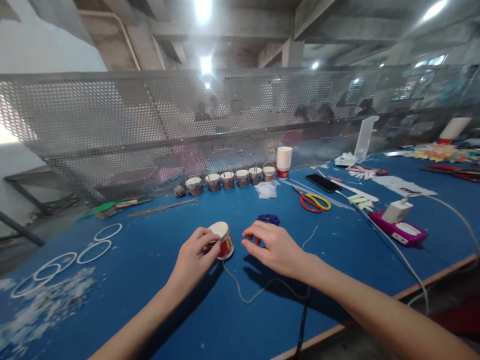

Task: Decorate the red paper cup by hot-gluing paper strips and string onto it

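Observation:
A short red-and-white paper cup [225, 244] stands on the blue table in front of me, its white round end facing up. My left hand [198, 251] grips its left side, fingers and thumb closed on it. To the right of the cup, my right hand [272, 246] hovers a little apart, fingers curved with a gap between them and the thumb. From the cup's base a thin grey cord [247, 301] runs loosely over the table, passing beneath my right hand. Behind that hand lies a dark blue tool [268, 219], partly hidden.
Several small wrapped cups [228, 180] line the back beside a stack of paper cups [284, 160]. Scissors [313, 201], a phone [323, 183] and a purple power strip [398, 230] lie to the right. White rings [93, 251] and paper scraps are at left. A perforated metal screen [123, 130] bounds the back.

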`<state>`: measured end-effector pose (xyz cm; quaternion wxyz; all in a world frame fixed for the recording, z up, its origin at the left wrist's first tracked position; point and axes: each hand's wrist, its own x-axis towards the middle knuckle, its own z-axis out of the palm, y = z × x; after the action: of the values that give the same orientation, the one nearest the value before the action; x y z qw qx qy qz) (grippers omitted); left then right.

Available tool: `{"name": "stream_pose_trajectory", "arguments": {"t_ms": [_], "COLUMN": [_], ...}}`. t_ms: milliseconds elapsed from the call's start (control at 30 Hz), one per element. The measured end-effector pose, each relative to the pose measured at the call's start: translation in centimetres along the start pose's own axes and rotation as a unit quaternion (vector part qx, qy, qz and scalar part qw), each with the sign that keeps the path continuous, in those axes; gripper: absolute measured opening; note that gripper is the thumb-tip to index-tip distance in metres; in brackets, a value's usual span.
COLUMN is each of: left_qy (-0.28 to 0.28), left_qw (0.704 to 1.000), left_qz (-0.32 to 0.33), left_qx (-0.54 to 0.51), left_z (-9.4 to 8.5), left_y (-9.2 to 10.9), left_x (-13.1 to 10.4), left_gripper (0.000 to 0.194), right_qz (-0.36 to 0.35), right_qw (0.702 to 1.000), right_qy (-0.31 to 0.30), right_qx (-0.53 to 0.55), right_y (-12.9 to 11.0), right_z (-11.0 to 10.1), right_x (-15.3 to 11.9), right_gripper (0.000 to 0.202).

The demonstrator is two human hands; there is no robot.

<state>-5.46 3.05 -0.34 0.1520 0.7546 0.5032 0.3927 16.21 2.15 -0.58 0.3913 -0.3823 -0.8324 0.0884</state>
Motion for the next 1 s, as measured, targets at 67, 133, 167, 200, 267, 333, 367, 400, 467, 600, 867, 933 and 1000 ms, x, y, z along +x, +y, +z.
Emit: {"name": "stream_pose_trajectory", "arguments": {"t_ms": [67,133,167,200,267,333,367,400,467,600,867,933,1000], "left_qy": [0.009,0.015,0.016,0.017,0.015,0.008,0.006,0.004,0.000,-0.010,0.000,0.002,0.003], "left_qw": [1.000,1.000,1.000,1.000,1.000,1.000,1.000,1.000,1.000,0.999,0.996,0.995,0.993], "left_qz": [0.003,0.005,0.006,0.007,0.006,0.006,0.006,0.005,0.001,-0.026,-0.075,-0.089,-0.103], "left_qx": [-0.004,-0.010,-0.011,-0.011,-0.006,-0.002,-0.002,-0.002,-0.006,-0.034,-0.046,-0.053,-0.062], "left_z": [0.1,0.3,0.3,0.4,0.7,0.9,0.9,1.0,1.0,0.8,1.3,1.6,1.8], "left_y": [-0.1,-0.3,-0.4,-0.5,-0.6,-0.6,-0.6,-0.5,-0.4,-0.4,-0.7,-0.1,0.8], "left_x": [0.0,0.0,0.0,0.0,-0.1,-0.1,-0.1,-0.1,-0.1,0.3,1.3,1.6,1.8], "left_gripper": [0.022,0.022,0.022,0.021,0.022,0.024,0.026,0.027,0.028,0.029,0.030,0.032,0.032], "right_qz": [-0.003,0.010,0.019,0.029,0.051,0.076,0.089,0.100,0.124,0.156,0.124,0.117,0.107], "right_qw": [1.000,0.999,0.999,0.999,0.997,0.994,0.991,0.988,0.981,0.968,0.976,0.981,0.986], "right_qy": [-0.013,-0.007,0.003,0.015,0.037,0.044,0.041,0.039,0.046,0.097,0.103,0.089,0.080], "right_qx": [-0.020,-0.030,-0.032,-0.034,-0.045,-0.071,-0.089,-0.107,-0.139,-0.170,-0.146,-0.124,-0.103], "right_y": [0.8,2.1,2.8,3.7,5.7,7.9,9.2,10.4,13.0,17.1,18.7,18.0,16.9], "right_z": [-1.7,-3.3,-4.2,-4.9,-6.4,-7.6,-8.1,-8.4,-8.7,-8.0,-6.8,-6.2,-5.6], "right_x": [-0.7,-1.3,-1.4,-1.5,-1.4,-1.0,-0.8,-0.5,-0.3,-1.0,-3.0,-3.0,-2.9], "right_gripper": [0.017,0.021,0.022,0.022,0.022,0.024,0.025,0.026,0.029,0.039,0.033,0.032,0.029]}}
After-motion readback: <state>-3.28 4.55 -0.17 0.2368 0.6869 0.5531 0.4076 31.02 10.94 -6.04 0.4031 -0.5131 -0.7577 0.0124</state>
